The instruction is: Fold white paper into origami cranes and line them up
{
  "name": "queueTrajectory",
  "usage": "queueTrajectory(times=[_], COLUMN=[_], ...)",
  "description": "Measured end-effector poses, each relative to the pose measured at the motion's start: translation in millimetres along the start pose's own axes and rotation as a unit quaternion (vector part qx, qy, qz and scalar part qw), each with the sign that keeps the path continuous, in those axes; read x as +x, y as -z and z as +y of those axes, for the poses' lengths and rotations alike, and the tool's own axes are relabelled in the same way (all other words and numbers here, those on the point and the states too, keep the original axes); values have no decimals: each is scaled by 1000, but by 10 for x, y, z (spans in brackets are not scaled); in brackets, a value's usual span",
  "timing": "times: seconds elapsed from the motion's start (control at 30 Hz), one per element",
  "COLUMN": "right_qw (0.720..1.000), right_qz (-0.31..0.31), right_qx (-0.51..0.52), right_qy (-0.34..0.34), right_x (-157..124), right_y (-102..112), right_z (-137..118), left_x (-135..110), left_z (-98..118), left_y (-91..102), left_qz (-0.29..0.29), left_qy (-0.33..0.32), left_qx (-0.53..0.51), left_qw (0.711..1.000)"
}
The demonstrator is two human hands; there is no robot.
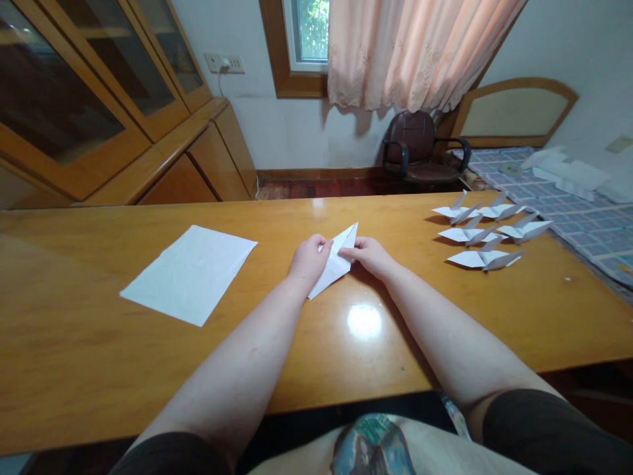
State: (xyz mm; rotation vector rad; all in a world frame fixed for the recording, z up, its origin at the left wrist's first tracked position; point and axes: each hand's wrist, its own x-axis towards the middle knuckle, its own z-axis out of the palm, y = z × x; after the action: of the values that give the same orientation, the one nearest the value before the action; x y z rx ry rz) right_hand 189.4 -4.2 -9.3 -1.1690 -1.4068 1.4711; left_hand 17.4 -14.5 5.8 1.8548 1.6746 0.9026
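Observation:
Between my two hands is a partly folded sheet of white paper [338, 264], shaped like a narrow kite with its tip pointing away from me. My left hand [310, 256] grips its left edge, thumb on top. My right hand [370, 256] pinches the right edge, with the thumb lying on the paper and the other fingers partly hidden behind it. On the table to the left lies a flat square sheet of white paper [190, 276]. Several folded white paper cranes [484, 258] stand in a group at the far right.
The glossy wooden table [346, 369] spans the view. Beyond its far edge are an office chair [420, 148] and a pink curtain [405, 53]. A wooden cabinet [148, 158] stands at left; a bed with a checked cover [583, 218] is at right.

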Motion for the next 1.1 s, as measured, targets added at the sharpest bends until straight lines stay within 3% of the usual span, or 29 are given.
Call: queueTrajectory(times=[0.2, 0.43, 0.57, 0.63, 0.7, 0.77, 0.93, 1.1], right_qw=[1000, 997, 999, 993, 984, 975, 969, 973], right_qz=[-11, -52, 41, 113, 175, 211, 217, 204], right_qx=[25, -34, -11, 10, 35, 66, 121, 109], right_qy=[-11, -43, -10, 3, 5, 1, 8, 16], right_x=[-7, -43, -6, 12, 24, 31, 75, 113], right_y=[-8, -3, -2, 15, 42, 73, 138, 149], right_z=[-13, -49, -14, -12, -21, -29, 25, 76], left_x=[-9, 7, 1, -5, -4, 7, 43, 36], left_z=[4, -48, -58, -47, -40, -43, -80, -68], left_y=[-9, -40, -82, -93, -94, -90, -99, -86], left_qz=[8, 18, -7, -37, -75, -89, -48, -24], left_qy=[-23, -2, 5, 44, 89, 93, -26, -50], left_qx=[-30, -73, -222, -293, -335, -351, -315, -277], left_qw=[999, 997, 975, 954, 935, 927, 947, 959])
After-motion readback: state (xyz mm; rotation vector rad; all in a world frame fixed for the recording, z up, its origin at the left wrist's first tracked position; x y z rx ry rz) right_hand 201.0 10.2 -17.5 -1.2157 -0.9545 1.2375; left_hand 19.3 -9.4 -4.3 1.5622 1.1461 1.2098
